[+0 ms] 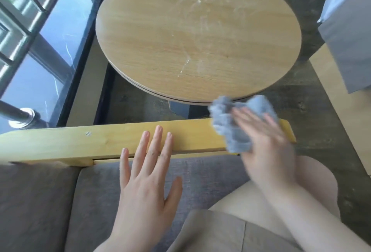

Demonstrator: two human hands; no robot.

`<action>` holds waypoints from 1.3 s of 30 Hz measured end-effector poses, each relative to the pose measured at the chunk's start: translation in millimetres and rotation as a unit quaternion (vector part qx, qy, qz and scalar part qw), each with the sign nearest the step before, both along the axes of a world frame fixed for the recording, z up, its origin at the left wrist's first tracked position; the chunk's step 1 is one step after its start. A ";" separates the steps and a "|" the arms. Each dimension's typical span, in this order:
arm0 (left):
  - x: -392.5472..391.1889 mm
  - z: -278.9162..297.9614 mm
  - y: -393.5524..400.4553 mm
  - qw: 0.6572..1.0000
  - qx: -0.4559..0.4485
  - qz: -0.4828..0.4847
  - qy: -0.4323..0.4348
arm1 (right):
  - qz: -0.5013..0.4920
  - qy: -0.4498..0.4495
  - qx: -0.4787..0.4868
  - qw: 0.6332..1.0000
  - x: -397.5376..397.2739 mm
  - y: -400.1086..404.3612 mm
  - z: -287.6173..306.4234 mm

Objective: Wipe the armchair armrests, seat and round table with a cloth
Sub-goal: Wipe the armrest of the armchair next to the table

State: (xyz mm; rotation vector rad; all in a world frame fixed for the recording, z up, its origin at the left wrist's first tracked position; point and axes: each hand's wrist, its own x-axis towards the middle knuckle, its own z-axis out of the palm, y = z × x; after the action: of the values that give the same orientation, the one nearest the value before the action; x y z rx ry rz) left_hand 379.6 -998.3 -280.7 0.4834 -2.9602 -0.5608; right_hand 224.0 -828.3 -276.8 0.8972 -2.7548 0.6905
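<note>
A yellow wooden armrest (100, 143) runs across the middle of the head view. My right hand (265, 145) presses a grey-blue fluffy cloth (232, 127) onto its right end; hand and cloth are motion-blurred. My left hand (148, 173) lies flat with fingers spread, fingertips on the armrest and palm over the grey seat cushion (200, 173). Beyond the armrest stands the round wooden table (156, 37), its top marked with whitish smears and streaks.
A window with metal bars (24, 11) and a dark glossy sill (50, 67) lie to the left. Grey fabric (349, 31) over a pale wooden frame (337, 95) stands at right. Dark floor (140, 103) surrounds the table. My bare knee (281, 191) rests at lower right.
</note>
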 end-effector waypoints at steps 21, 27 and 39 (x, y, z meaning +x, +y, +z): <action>55.9 -2.3 -71.5 0.992 0.026 0.124 0.005 | 0.219 -0.006 -0.008 0.976 69.6 -117.6 -2.6; 75.4 1.5 -91.5 0.984 0.014 0.175 -0.011 | 0.164 -0.040 0.028 0.985 39.5 -79.4 6.1; 86.6 6.1 -118.2 0.984 -0.017 0.172 -0.042 | 0.216 -0.060 0.038 0.974 52.0 -128.2 4.7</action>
State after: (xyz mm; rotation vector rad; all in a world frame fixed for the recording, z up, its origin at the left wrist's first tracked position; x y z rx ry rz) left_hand 466.1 -1116.6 -274.6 1.0091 -2.8575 -0.4600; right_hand 276.1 -956.4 -272.1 1.5475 -2.7243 0.7272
